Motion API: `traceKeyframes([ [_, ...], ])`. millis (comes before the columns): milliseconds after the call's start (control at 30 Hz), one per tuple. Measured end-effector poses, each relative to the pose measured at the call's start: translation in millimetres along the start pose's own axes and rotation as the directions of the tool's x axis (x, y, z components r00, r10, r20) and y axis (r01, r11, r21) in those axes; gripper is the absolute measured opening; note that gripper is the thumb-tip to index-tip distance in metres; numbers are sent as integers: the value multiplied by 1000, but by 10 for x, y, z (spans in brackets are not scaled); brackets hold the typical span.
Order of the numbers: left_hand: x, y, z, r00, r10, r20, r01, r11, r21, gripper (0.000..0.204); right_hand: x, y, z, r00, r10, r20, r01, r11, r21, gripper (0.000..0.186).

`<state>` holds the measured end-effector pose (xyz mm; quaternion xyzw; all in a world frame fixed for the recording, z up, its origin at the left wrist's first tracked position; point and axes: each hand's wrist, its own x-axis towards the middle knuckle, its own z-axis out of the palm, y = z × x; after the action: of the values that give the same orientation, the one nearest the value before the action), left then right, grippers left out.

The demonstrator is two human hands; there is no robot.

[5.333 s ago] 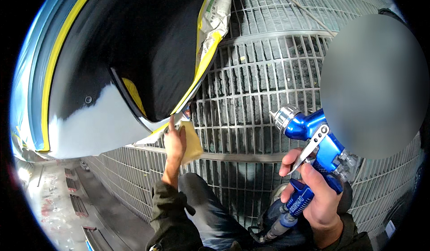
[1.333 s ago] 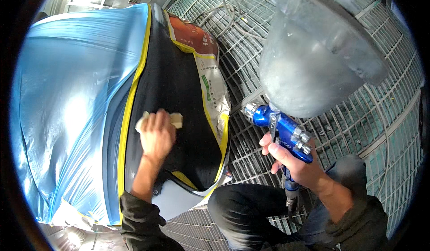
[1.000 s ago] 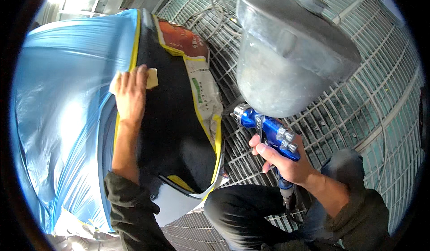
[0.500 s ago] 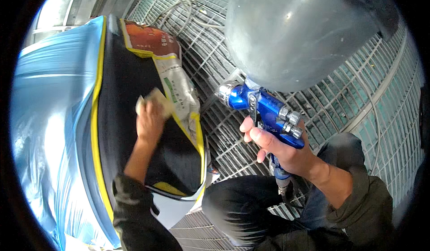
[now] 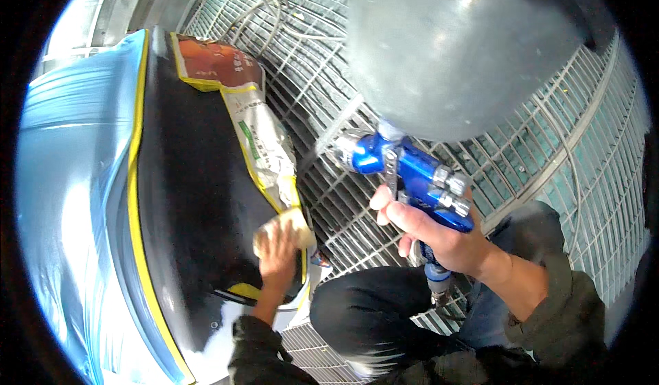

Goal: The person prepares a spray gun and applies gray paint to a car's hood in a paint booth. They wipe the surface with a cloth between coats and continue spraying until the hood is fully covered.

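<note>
In my right hand [image 5: 443, 242] is a blue spray gun [image 5: 420, 178], its handle in my palm and my fingers round it. A large grey paint cup [image 5: 460, 49] sits on top of the gun, and its silver nozzle points left. My left hand [image 5: 278, 253] presses a pale tan cloth [image 5: 296, 227] on the right edge of a black car body panel [image 5: 189, 165]; the fingers lie over the cloth. Yellow masking tape [image 5: 134, 179] borders the panel on its left. Printed plastic sheeting [image 5: 257, 134] is taped along its right side.
Blue masking film [image 5: 75, 145] covers the bodywork at the left. Metal floor grating [image 5: 329, 62] runs under and around me, with a hose [image 5: 274, 14] lying on it at the far side. My bent knees [image 5: 367, 316] are close below the gun.
My left hand has slid the cloth from the middle of the black panel toward me and right, to its lower right edge. The spray gun has barely moved.
</note>
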<state>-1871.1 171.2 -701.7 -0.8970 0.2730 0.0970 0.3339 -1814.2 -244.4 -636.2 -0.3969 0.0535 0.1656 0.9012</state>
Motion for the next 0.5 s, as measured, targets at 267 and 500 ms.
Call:
traceKeyframes([
  [267, 922, -573, -126, 970, -228, -81, 226, 974, -26, 55, 103, -63, 153, 998, 44, -50, -44, 999, -8, 41],
  [500, 2581, -1986, -341, 891, -377, 253, 383, 923, 25, 42, 289, -334, 398, 985, 123, -123, -126, 992, -20, 22],
])
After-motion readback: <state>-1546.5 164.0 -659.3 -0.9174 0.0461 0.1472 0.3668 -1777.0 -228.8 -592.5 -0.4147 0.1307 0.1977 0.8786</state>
